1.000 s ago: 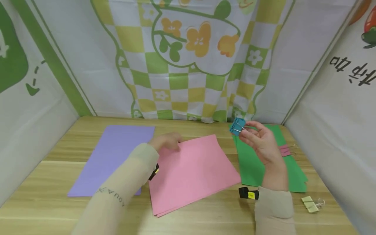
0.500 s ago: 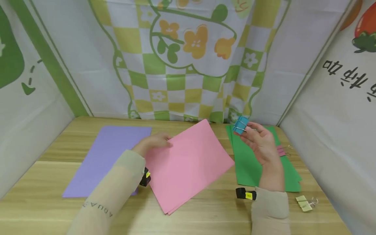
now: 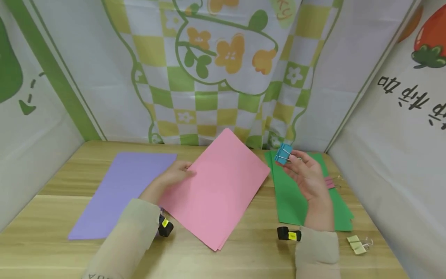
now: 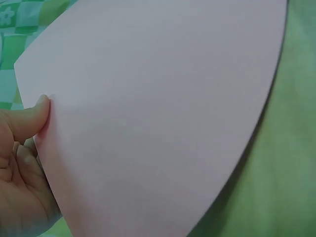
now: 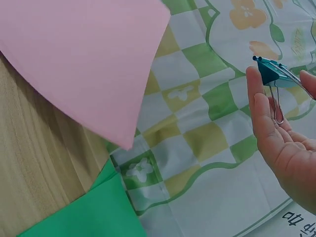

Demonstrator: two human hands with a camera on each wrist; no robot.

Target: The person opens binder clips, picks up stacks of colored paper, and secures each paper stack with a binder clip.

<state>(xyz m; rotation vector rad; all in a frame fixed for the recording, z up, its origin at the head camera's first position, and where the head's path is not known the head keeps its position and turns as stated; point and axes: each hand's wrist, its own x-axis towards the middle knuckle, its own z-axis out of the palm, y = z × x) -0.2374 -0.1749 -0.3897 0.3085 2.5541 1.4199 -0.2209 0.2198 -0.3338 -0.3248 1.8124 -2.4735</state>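
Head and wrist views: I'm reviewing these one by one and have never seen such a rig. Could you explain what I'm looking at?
There is no machine here, just a person working with two bare hands. The wide picture comes from a camera worn on the head, looking forward and down; each close picture comes from a camera worn on one wrist.

The left hand grips pink sheets by an edge, thumb on top. The right hand holds a blue binder clip by its wire handles.

On the wooden table, purple paper lies to the left and green paper to the right, with a pink clip on its right edge. A yellow clip lies nearer the person.
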